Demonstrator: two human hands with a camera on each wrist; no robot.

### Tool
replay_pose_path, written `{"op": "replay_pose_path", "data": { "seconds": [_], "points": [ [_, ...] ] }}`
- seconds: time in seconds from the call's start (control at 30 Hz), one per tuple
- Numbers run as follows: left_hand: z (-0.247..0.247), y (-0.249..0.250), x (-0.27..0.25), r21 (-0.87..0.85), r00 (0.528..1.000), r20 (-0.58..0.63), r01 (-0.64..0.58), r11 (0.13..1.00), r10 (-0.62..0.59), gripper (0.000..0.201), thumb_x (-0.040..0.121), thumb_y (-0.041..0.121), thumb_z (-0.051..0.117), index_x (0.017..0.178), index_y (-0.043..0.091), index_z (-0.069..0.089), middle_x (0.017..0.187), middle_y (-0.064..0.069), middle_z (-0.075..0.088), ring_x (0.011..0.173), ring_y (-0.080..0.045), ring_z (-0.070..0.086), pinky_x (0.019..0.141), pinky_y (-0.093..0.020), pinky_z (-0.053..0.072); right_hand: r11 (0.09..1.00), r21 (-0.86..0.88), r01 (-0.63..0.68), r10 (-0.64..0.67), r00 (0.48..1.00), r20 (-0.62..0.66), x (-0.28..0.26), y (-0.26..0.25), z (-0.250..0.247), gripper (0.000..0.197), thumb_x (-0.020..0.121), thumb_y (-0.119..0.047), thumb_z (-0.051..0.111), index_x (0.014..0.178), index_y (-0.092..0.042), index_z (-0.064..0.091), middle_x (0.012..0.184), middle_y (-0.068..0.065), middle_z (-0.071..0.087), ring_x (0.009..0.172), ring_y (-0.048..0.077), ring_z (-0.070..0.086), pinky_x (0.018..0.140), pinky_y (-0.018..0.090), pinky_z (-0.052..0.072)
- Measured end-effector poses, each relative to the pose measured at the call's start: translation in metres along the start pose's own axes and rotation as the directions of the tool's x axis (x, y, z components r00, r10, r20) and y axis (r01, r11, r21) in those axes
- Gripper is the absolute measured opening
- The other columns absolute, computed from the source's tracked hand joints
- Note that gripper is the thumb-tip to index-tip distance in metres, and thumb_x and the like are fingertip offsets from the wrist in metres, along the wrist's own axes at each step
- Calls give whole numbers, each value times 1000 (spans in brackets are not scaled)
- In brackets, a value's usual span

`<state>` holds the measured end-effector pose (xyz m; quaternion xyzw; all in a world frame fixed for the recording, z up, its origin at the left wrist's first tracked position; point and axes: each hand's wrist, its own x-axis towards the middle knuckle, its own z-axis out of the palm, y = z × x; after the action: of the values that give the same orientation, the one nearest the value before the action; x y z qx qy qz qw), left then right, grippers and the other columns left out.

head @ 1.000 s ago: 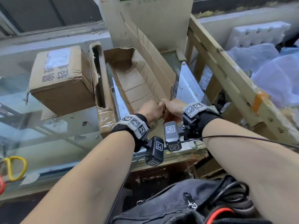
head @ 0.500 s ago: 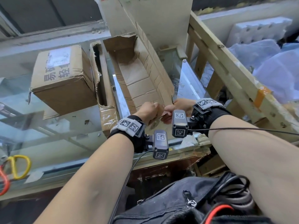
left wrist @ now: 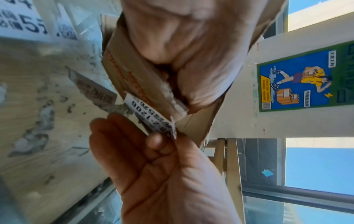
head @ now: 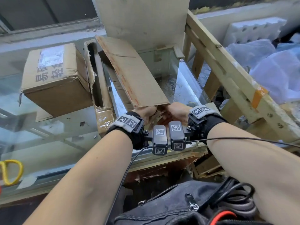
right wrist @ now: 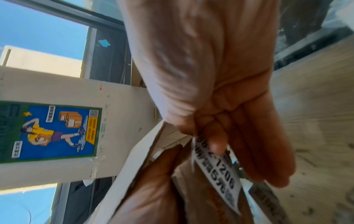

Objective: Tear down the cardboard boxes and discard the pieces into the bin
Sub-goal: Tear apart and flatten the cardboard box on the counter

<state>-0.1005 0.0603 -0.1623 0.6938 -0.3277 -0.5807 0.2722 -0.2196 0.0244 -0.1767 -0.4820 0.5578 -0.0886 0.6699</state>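
Observation:
A torn-open brown cardboard box (head: 133,70) slants up from the glass table (head: 48,135), its outer face with orange-red tape turned upward. Both hands hold its near end, knuckles side by side. My left hand (head: 146,112) grips the left part of the torn edge, fingers curled round the cardboard (left wrist: 130,72). My right hand (head: 177,111) pinches the right part, its thumb (right wrist: 216,144) pressed on a white printed label (right wrist: 216,166) stuck there. The ragged tear (left wrist: 172,97) runs between the two hands. The head view hides the fingertips under the panel.
A closed box (head: 55,75) with a shipping label lies at left, a narrow opened box (head: 99,88) beside it. A tall cardboard sheet (head: 142,18) stands behind. A wooden frame (head: 227,70) with plastic bags (head: 276,67) and foam (head: 253,31) is on the right. Yellow-handled scissors (head: 11,171) lie at far left.
The box showed its open inside before; its panel has swung over, so the taped outer face is now on top. Both hands kept their grip at the near end.

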Motion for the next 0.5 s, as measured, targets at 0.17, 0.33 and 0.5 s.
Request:
{"op": "replay_pose_path", "data": {
  "seconds": [0.17,0.33,0.5],
  "points": [
    [-1,3,-6,-86,995,102,22,996,-13,34,102,10,33,71,8,46,47,-2,55,50,-16,55,41,-19,45,991,119,58,-69,993,92,-12,-2,-3,28,97,-15,48,74,1,52,67,22,66,64,30,70,55,30,59],
    [2,3,-15,10,993,59,-102,995,102,38,104,14,29,71,7,48,44,-5,57,37,-10,56,39,-19,43,997,68,43,-54,986,160,-17,-10,-7,42,99,-15,43,108,25,53,98,35,66,85,39,70,72,36,60],
    [6,21,-18,-103,974,28,-222,970,226,38,103,20,37,66,16,46,61,-1,47,56,-11,45,59,-27,42,984,50,174,-177,982,72,-24,-28,-3,36,99,-6,30,104,19,55,69,23,66,54,25,68,57,30,58]
  ]
}}
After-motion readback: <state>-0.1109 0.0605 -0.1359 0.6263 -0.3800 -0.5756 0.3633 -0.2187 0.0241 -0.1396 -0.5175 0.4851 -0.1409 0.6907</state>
